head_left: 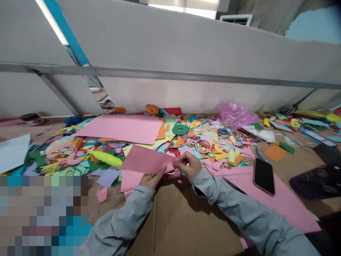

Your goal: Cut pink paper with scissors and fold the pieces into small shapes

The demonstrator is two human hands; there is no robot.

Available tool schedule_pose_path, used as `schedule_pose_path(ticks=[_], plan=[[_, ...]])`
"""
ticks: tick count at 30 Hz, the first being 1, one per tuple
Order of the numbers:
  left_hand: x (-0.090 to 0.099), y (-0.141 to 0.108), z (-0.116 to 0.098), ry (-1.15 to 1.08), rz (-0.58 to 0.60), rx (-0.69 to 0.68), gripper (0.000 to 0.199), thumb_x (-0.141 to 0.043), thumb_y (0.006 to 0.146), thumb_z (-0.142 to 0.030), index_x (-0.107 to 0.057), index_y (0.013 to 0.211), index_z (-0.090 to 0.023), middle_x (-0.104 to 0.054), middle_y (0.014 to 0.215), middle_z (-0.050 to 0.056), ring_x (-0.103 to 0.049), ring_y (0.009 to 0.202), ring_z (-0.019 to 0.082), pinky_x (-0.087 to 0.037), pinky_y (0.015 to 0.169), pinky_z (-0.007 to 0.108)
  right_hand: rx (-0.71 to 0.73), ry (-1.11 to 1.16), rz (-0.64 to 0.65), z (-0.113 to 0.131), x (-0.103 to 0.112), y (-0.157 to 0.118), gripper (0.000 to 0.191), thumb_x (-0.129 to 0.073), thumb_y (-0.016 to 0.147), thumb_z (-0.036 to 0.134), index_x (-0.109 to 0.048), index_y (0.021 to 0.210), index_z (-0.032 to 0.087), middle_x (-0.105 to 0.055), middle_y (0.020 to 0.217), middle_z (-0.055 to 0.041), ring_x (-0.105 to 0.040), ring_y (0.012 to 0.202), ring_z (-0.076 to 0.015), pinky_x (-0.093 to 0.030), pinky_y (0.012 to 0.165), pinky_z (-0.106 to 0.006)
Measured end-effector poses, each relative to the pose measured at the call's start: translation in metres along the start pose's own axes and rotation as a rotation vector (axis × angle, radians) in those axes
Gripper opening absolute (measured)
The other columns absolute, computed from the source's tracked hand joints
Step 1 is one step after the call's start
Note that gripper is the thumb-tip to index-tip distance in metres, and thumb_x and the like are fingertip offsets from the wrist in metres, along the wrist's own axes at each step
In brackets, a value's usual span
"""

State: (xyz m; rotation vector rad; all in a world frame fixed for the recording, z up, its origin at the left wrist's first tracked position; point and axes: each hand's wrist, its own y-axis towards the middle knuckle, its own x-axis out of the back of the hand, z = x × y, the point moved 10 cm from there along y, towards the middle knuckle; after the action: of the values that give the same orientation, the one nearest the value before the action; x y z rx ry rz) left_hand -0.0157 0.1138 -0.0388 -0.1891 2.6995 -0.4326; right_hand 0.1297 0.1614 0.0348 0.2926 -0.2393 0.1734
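A pink paper sheet [145, 159] is held up over the near edge of the scrap pile. My left hand [153, 178] grips its lower edge, thumb on top and fingers underneath. At the sheet's right end, my right hand [189, 165] is closed in a pinch on the paper, thumb against fingertips. The paper looks bent or creased there, though the fingers partly hide it. More pink paper [130, 181] lies beneath the left hand. Below both hands is a brown cardboard sheet [183, 220].
Colourful paper scraps [213, 142] cover the table's middle. A large pink sheet [125, 128] lies behind the hands. To the right, a phone [263, 176] and a dark pen [233, 185] rest on another pink sheet [287, 202]. A dark purple container [317, 183] stands farther right.
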Motion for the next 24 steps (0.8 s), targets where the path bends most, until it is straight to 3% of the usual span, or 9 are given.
schedule_pose_path(ticks=[5,9,12,16,20,24], plan=[[-0.004,-0.002,0.000,-0.083,0.034,0.033,0.054,-0.081,0.054,-0.039,-0.069,0.094,-0.005,-0.074,0.079,0.016,-0.070,0.074,0.033,-0.057,0.071,0.047,0.011,0.019,-0.017,0.002,0.000,0.000,0.021,-0.068,0.069,0.033,-0.053,0.067,0.019,-0.052,0.059,0.0036,-0.044,0.055,-0.0103,-0.037,0.055,-0.023],[-0.009,-0.009,-0.002,-0.030,0.064,0.080,0.049,-0.080,0.052,-0.046,-0.072,0.078,-0.005,-0.073,0.071,0.016,-0.070,0.072,0.031,-0.057,0.073,0.041,0.024,0.015,-0.038,0.005,0.001,-0.001,0.021,-0.069,0.068,0.032,-0.053,0.067,0.018,-0.052,0.059,0.0041,-0.044,0.055,-0.0098,-0.038,0.055,-0.021],[-0.003,-0.010,-0.011,0.189,0.024,0.029,0.049,-0.080,0.047,-0.050,-0.074,0.070,-0.007,-0.073,0.069,0.015,-0.070,0.071,0.028,-0.056,0.071,0.035,0.037,0.004,-0.046,0.006,0.001,-0.002,0.021,-0.070,0.067,0.031,-0.053,0.068,0.018,-0.051,0.060,0.0046,-0.043,0.055,-0.0094,-0.038,0.054,-0.021],[0.016,-0.005,-0.011,0.444,-0.099,0.006,0.051,-0.077,0.049,-0.053,-0.075,0.072,-0.007,-0.073,0.069,0.015,-0.069,0.068,0.027,-0.054,0.058,0.029,0.046,0.078,-0.018,0.005,-0.004,-0.002,0.021,-0.069,0.067,0.028,-0.053,0.075,0.018,-0.051,0.065,0.0044,-0.045,0.059,-0.0094,-0.040,0.058,-0.022],[0.023,0.001,-0.006,0.391,-0.125,-0.013,0.053,-0.077,0.049,-0.053,-0.076,0.073,-0.006,-0.072,0.063,0.015,-0.068,0.062,0.025,-0.054,0.056,0.029,0.009,0.223,0.025,-0.001,-0.011,0.000,0.032,-0.070,0.065,0.029,-0.053,0.089,0.018,-0.055,0.077,0.0013,-0.052,0.069,-0.0114,-0.043,0.064,-0.023],[0.020,0.000,-0.010,0.379,-0.122,-0.052,0.045,-0.077,0.052,-0.050,-0.076,0.068,-0.007,-0.072,0.062,0.014,-0.066,0.054,0.022,-0.054,0.053,0.028,-0.089,0.338,0.070,-0.010,-0.018,0.001,0.035,-0.072,0.063,0.034,-0.052,0.087,0.018,-0.055,0.072,0.0019,-0.052,0.062,-0.0108,-0.042,0.057,-0.022]])
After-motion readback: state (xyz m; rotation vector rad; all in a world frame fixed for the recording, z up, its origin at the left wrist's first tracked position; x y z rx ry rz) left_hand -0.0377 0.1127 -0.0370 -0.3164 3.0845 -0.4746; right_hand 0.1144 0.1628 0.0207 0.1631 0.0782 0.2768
